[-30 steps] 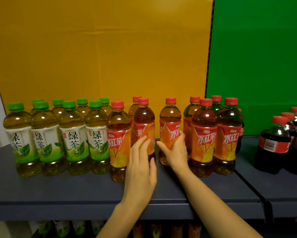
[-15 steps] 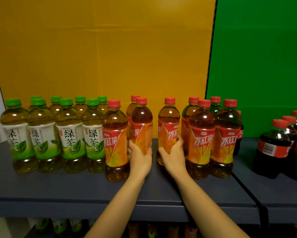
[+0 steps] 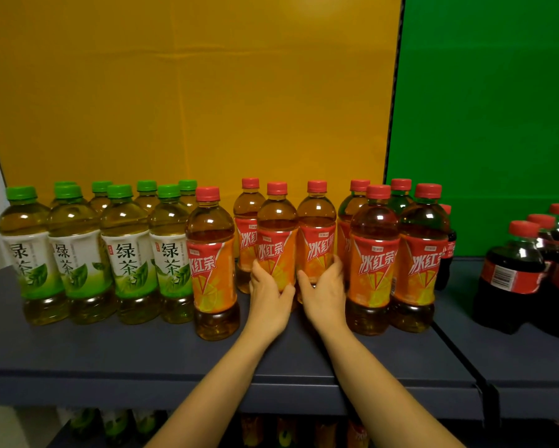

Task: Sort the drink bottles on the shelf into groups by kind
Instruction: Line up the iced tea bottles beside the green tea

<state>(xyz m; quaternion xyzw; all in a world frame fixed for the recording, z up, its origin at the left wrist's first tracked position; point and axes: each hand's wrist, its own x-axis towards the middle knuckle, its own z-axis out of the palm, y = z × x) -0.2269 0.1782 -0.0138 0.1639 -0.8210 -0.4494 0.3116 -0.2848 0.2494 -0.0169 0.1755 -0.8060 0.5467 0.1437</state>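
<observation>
Left hand (image 3: 269,297) and right hand (image 3: 324,294) each wrap one iced tea bottle (image 3: 276,240), (image 3: 316,237), side by side mid-shelf (image 3: 110,347), tight between neighbours, with a bare strip along the front edge.

The bases of two iced tea bottles (image 3: 276,250) are hidden by the hands (image 3: 299,294). The cola bottles (image 3: 514,273) are cut off right of them; lower-shelf bottles (image 3: 291,430) are dim.
</observation>
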